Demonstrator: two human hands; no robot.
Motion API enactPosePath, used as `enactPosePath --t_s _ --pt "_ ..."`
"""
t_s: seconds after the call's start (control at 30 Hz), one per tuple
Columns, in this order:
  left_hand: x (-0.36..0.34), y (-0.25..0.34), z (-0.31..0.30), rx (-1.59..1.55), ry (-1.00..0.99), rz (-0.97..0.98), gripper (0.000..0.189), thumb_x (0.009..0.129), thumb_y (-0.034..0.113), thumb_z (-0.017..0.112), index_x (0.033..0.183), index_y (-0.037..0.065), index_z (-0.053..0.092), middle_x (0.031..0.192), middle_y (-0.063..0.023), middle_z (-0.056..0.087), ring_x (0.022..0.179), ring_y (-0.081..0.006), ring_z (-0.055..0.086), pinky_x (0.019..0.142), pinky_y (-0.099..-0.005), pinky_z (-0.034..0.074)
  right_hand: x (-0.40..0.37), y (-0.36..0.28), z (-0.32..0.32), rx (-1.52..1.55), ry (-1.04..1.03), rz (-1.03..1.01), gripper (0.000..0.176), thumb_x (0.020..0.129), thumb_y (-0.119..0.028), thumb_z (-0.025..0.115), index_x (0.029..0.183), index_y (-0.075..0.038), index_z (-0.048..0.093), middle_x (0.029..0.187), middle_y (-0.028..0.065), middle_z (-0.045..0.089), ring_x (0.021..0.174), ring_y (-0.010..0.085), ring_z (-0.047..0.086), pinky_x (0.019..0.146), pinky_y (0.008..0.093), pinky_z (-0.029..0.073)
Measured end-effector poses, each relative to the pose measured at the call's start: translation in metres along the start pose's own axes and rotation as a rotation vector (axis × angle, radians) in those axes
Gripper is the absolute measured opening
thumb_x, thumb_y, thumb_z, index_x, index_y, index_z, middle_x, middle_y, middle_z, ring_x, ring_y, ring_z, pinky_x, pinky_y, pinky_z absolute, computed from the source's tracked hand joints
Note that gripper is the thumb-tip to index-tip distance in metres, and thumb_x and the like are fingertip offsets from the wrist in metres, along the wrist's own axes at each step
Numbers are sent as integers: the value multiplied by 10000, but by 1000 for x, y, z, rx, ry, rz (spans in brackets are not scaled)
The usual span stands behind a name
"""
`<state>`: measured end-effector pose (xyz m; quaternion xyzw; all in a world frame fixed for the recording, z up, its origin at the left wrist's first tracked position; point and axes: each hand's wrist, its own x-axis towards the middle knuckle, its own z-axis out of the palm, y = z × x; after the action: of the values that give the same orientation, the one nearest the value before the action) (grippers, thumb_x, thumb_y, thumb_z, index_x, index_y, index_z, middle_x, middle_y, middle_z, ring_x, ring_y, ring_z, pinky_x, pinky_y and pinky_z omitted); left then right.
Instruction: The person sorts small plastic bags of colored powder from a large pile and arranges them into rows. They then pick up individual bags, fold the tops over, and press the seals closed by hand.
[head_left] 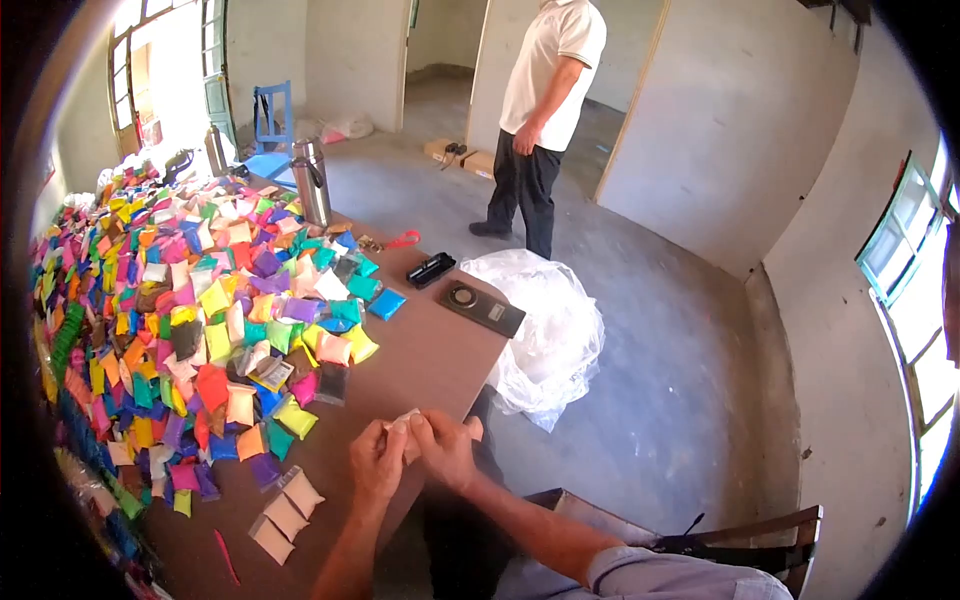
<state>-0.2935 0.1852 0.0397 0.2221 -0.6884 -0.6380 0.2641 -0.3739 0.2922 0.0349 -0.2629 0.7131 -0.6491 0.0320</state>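
My left hand [378,457] and my right hand [443,448] meet at the table's near right edge. Both pinch a small light peach packet [410,437] between them, mostly covered by the fingers. To the left, several light peach packets [285,515] lie in a row on the brown table [400,365]. A pink-red thin strip [227,557] is beside them. A large heap of small colourful packets [220,330] covers the table's left part.
A digital scale [482,308], a black case [431,270] and a steel flask [312,185] are on the table. Beyond its right edge sits a clear plastic bag [545,330]. A person [545,110] stands behind, near a blue chair [270,130].
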Motion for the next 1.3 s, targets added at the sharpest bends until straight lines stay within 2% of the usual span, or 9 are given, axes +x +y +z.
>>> enactPosePath --t_s 0.33,0.47,0.57,0.63,0.73,0.87,0.93,1.07,1.3 --pt "1 -1 3 37 40 65 299 1001 259 671 848 4 643 710 7 574 676 -57 526 580 -262 429 2 1 -2 30 -57 82 323 1018 -297 591 1032 -13 745 854 109 742 798 194 688 807 350 429" --pt "2 4 1 54 26 43 294 1007 258 663 874 -4 642 720 2 577 671 -67 526 590 -260 434 1 -4 -4 -49 -31 5 323 1025 -283 588 1039 5 734 856 112 735 798 183 681 795 338 452" --pt "3 -8 1 -75 22 82 280 1016 239 649 877 -5 643 720 0 584 664 -73 528 589 -259 433 1 -5 -4 -30 -60 32 324 1032 -271 582 1045 18 728 871 119 736 805 176 683 817 333 447" --pt "3 -6 -1 -48 14 98 270 1019 226 643 874 -3 642 720 -2 588 662 -72 528 586 -258 431 2 -5 -1 97 -98 97 330 1036 -268 577 1036 27 725 891 132 740 802 187 687 858 332 427" --pt "3 -1 -1 7 3 100 261 1018 217 642 871 1 646 716 -7 594 664 -70 531 584 -261 431 3 1 0 80 -79 105 326 1033 -274 577 1026 15 729 893 133 739 851 201 686 906 353 389" --pt "-1 18 6 6 26 22 288 1008 240 655 862 -7 643 706 -23 602 677 -82 549 595 -286 448 2 -3 -2 -48 -12 -16 328 1028 -291 582 1010 -1 734 893 132 734 907 215 673 919 374 387" --pt "1 9 6 69 10 53 303 1007 255 656 863 -11 639 703 -32 601 680 -91 554 598 -299 454 2 -15 -6 39 -56 177 327 1027 -304 579 1017 -19 737 896 129 733 952 216 662 928 387 377" --pt "5 -10 -1 166 -25 134 338 1008 290 652 874 -19 631 699 -61 594 684 -111 556 601 -323 458 1 -7 -4 -6 -42 141 326 1035 -304 567 1034 -25 734 901 114 737 922 208 667 931 376 383" --pt "2 1 1 129 -10 161 347 999 312 670 900 -20 649 717 -61 610 704 -98 553 607 -313 458 3 -3 -1 82 -85 105 338 1057 -304 536 1048 -32 736 911 90 744 883 186 673 942 363 384"
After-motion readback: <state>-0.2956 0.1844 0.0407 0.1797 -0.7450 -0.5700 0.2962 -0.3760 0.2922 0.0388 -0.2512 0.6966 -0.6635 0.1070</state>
